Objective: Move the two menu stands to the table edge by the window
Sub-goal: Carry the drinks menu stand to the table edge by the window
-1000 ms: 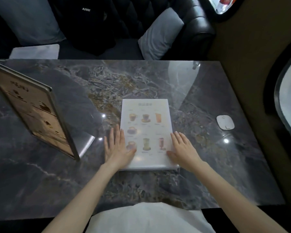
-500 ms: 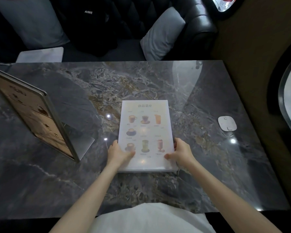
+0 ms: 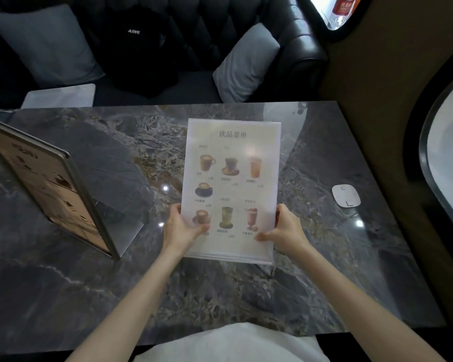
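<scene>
A white drinks menu stand [image 3: 232, 178] in clear acrylic, printed with pictures of cups and glasses, is held up above the middle of the dark marble table [image 3: 311, 283]. My left hand [image 3: 182, 228] grips its lower left edge and my right hand [image 3: 285, 228] grips its lower right edge, thumbs on the front. A second menu stand [image 3: 55, 186], brown with a metal frame and base, stands upright at the table's left side, angled away from me.
A small white rounded device [image 3: 346, 195] lies on the table near its right edge. The window [image 3: 450, 158] curves along the right wall. A black sofa [image 3: 285, 35] with grey cushions [image 3: 246, 64] and a dark bag stands behind the table.
Both hands went from lying flat on the white menu stand to gripping its lower sides, and the stand has been lifted off the table and tilted up towards me.
</scene>
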### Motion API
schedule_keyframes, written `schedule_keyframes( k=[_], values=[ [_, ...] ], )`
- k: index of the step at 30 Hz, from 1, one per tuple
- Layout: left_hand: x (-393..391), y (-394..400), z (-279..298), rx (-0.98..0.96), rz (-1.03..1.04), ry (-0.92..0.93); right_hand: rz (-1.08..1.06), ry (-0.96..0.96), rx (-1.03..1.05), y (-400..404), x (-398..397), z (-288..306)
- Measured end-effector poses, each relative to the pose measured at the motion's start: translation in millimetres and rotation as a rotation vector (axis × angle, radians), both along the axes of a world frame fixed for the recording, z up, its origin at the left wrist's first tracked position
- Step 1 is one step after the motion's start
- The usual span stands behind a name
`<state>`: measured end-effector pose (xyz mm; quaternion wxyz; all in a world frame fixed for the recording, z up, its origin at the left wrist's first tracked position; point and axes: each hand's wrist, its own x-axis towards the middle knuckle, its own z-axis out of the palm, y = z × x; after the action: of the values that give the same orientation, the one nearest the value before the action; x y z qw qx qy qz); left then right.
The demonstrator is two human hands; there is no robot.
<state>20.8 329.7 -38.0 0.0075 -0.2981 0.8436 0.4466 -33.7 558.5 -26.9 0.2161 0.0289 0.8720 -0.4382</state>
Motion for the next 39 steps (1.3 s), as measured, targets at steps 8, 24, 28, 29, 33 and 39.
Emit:
schedule_keyframes(
  k=[8, 24, 28, 29, 33, 39],
  values=[
    [-24.4, 14.5, 22.9, 0.031, -0.122, 0.212, -0.148, 0.094, -0.239, 16.2, 10.6, 6.5],
    [-116.9, 159.4, 25.2, 0.322, -0.394, 0.262, -0.355, 0.41, -0.255, 130.4, 26.8, 23.2],
    [-134.7, 210.9, 26.7, 0.428, -0.537, 0.223, -0.444, 0.511, -0.166, 165.9, 35.9, 20.3],
    [-139.4, 222.0, 26.8, 0.419, -0.572, 0.193, -0.452, 0.525, -0.151, 173.9, 38.7, 20.1],
    [-152.3, 261.7, 28.0, 0.417, -0.714, 0.14, -0.535, 0.55, -0.126, 201.5, 48.4, 19.5],
    [-170.0, 311.9, 37.0, 0.395, -0.82, 0.108, -0.707, 0.595, -0.103, 230.3, 48.1, 0.9]
  ],
)
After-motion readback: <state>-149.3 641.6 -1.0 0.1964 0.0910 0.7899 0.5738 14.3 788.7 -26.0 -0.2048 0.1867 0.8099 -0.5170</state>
